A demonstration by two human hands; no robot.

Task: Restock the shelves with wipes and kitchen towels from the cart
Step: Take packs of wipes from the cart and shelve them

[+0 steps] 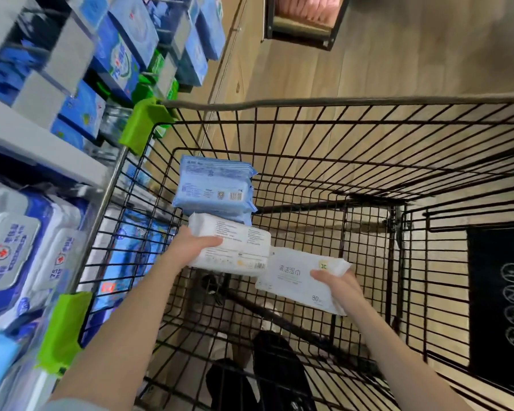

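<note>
Shelves [42, 155] stocked with blue and white wipes line the left edge of the frame. Over the black wire cart [368, 149] at centre, the left hand [190, 247] grips a white wipes pack [235, 250], with blue packs [214, 188] touching its upper edge. Just to its right, the right hand [336, 284] holds a pale pack marked 80 [294, 280], thumb on top.

L grip [190, 247], R grip [336, 281]: both curled, fwd

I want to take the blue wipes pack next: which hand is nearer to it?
Left. The left hand grips a white pack right beside the blue wipes pack; the right hand holds a second pack farther right.
</note>
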